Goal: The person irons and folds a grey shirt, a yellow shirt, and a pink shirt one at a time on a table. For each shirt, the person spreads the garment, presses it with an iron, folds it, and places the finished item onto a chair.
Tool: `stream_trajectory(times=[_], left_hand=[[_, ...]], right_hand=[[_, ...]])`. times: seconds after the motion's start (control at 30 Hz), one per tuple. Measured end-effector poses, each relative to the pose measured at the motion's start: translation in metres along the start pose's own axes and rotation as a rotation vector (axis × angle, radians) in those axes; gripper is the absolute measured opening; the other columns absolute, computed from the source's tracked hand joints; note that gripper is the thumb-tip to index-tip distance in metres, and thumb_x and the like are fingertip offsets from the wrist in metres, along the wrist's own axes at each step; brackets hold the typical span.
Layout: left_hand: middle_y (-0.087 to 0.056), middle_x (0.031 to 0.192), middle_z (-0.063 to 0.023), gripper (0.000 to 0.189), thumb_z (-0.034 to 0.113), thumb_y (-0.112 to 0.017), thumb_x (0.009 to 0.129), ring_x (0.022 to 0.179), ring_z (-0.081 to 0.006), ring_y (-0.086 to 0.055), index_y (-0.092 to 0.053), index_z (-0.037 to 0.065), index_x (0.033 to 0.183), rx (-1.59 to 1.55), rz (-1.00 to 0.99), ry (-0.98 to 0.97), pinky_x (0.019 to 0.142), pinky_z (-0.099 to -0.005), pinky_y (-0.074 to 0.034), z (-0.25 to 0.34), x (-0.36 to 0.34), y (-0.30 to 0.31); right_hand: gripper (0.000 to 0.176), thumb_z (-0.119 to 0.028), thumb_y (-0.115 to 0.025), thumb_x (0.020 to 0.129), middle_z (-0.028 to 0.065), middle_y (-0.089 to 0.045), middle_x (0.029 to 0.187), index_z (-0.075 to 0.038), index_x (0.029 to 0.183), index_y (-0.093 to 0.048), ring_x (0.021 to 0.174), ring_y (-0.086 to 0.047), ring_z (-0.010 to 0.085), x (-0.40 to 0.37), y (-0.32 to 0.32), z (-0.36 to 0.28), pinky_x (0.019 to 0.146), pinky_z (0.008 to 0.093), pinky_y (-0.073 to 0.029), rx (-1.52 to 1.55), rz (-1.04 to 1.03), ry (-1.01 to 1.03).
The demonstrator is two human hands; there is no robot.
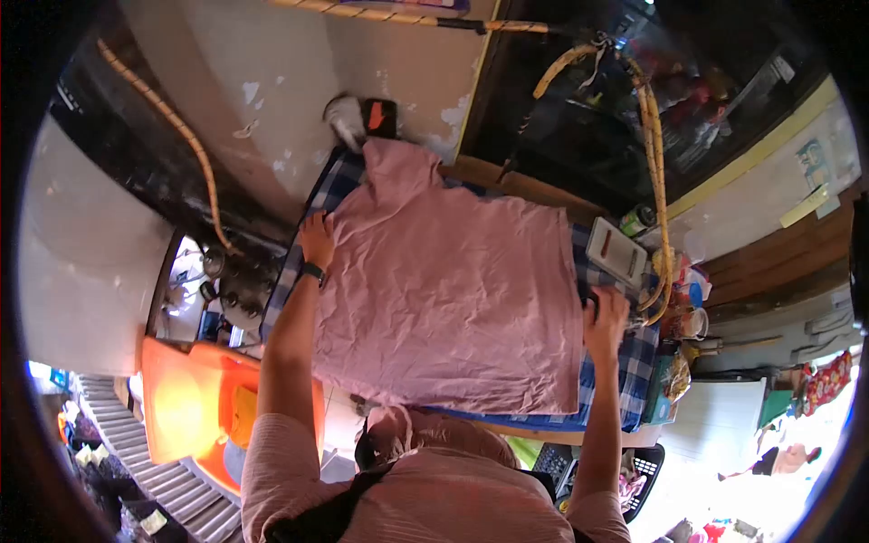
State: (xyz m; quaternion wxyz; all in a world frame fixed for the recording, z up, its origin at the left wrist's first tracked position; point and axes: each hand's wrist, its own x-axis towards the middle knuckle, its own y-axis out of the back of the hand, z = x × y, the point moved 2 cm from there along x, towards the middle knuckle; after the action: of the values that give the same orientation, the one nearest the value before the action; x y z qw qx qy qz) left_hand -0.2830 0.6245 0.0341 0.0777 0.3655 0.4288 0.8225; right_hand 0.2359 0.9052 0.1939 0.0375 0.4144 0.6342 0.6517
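A wrinkled pink T-shirt [453,290] lies spread over a blue plaid cloth [638,362] on a table in front of me. On the shirt's left edge, below its sleeve, rests my left hand [317,242], fingers laid out and a dark band round the wrist. My right hand [608,317] is at the shirt's right edge with its fingers curled. Something small and dark shows by its fingertips; I cannot make out what it is.
Against the wall behind the shirt is a grey, black and red object [367,118]. A white tray-like item [617,252] and a green can [637,220] stand at the right. A yellow cord [654,136] hangs there. An orange chair [186,398] is at lower left, a black basket [644,475] at lower right.
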Motion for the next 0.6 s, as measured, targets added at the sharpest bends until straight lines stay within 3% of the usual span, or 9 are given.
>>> stream_trajectory(times=[0.1,0.23,0.27,0.3,0.37,0.43,0.5,0.53,0.6], left_hand=[[-0.062,0.096,-0.0164,0.028,0.032,-0.053,0.093,0.092,-0.0372,-0.056,-0.06,0.008,0.104,-0.139,-0.125,-0.045,0.083,-0.0475,-0.043,0.018,0.038,-0.023],[-0.063,0.093,-0.015,0.033,0.028,-0.062,0.081,0.094,-0.0335,-0.058,-0.062,0.007,0.106,0.007,-0.415,-0.191,0.085,-0.0459,-0.044,0.04,0.072,-0.047],[-0.063,0.088,-0.0137,0.032,0.025,-0.067,0.072,0.087,-0.0327,-0.061,-0.063,0.006,0.098,0.142,-0.234,-0.395,0.08,-0.0438,-0.047,0.051,0.075,-0.046],[-0.063,0.088,-0.0137,0.032,0.025,-0.067,0.072,0.087,-0.0327,-0.061,-0.063,0.006,0.098,0.135,-0.233,-0.39,0.08,-0.0438,-0.047,0.052,0.082,-0.054],[-0.063,0.086,-0.0145,0.027,0.023,-0.067,0.071,0.079,-0.034,-0.062,-0.062,0.005,0.09,0.254,-0.481,-0.313,0.072,-0.0419,-0.051,0.046,0.089,-0.08],[-0.063,0.086,-0.0161,0.024,0.021,-0.067,0.072,0.073,-0.0352,-0.063,-0.06,0.004,0.088,0.221,-0.483,-0.267,0.065,-0.0409,-0.052,0.048,0.098,-0.075],[-0.063,0.081,-0.0171,0.022,0.017,-0.067,0.072,0.071,-0.0367,-0.062,-0.058,0.004,0.088,0.165,-0.331,0.085,0.063,-0.0422,-0.051,0.032,0.108,-0.07],[-0.062,0.092,-0.0183,0.024,0.017,-0.065,0.076,0.086,-0.0369,-0.062,-0.057,0.005,0.096,0.034,-0.352,0.218,0.073,-0.0445,-0.049,0.022,0.11,-0.067],[-0.06,0.102,-0.0184,0.027,0.016,-0.063,0.077,0.095,-0.0371,-0.058,-0.056,0.006,0.1,0.123,-0.225,0.175,0.08,-0.046,-0.046,0.046,0.106,-0.055]], right_hand=[[0.024,-0.008,-0.059,0.08,0.0132,-0.057,0.103,-0.007,0.105,-0.058,0.098,-0.052,0.0362,0.046,-0.028,0.002,0.085,0.0459,-0.042,0.021,-0.033,0.038],[0.02,-0.008,-0.058,0.082,0.0135,-0.058,0.102,-0.006,0.102,-0.059,0.097,-0.053,0.0358,0.095,-0.099,0.052,0.082,0.0451,-0.044,0.03,-0.079,-0.024],[0.018,-0.009,-0.058,0.082,0.0144,-0.058,0.099,-0.005,0.099,-0.06,0.094,-0.054,0.0356,0.107,-0.12,0.067,0.079,0.0448,-0.046,0.049,-0.137,-0.089],[0.015,-0.01,-0.057,0.083,0.0154,-0.059,0.097,-0.004,0.097,-0.061,0.091,-0.055,0.0354,0.12,-0.139,0.08,0.077,0.0445,-0.048,0.069,-0.197,-0.153],[0.015,-0.012,-0.056,0.084,0.016,-0.06,0.095,-0.004,0.095,-0.062,0.089,-0.057,0.0358,0.146,-0.19,0.097,0.075,0.0446,-0.049,0.096,-0.213,-0.163],[0.015,-0.014,-0.055,0.086,0.0166,-0.061,0.093,-0.004,0.094,-0.063,0.086,-0.059,0.0361,0.157,-0.217,0.098,0.073,0.0447,-0.05,0.138,-0.227,-0.179],[0.02,-0.018,-0.055,0.086,0.0185,-0.064,0.089,-0.002,0.092,-0.066,0.086,-0.062,0.0376,0.162,-0.236,0.096,0.072,0.0468,-0.05,-0.068,-0.305,-0.215],[0.02,-0.018,-0.055,0.086,0.0185,-0.064,0.089,-0.002,0.092,-0.066,0.086,-0.062,0.0376,0.166,-0.242,0.098,0.072,0.0468,-0.05,-0.06,-0.32,-0.216],[0.024,-0.02,-0.056,0.085,0.0206,-0.065,0.087,0.001,0.088,-0.067,0.088,-0.063,0.0387,0.175,-0.252,0.108,0.073,0.049,-0.05,-0.218,-0.682,-0.327]])
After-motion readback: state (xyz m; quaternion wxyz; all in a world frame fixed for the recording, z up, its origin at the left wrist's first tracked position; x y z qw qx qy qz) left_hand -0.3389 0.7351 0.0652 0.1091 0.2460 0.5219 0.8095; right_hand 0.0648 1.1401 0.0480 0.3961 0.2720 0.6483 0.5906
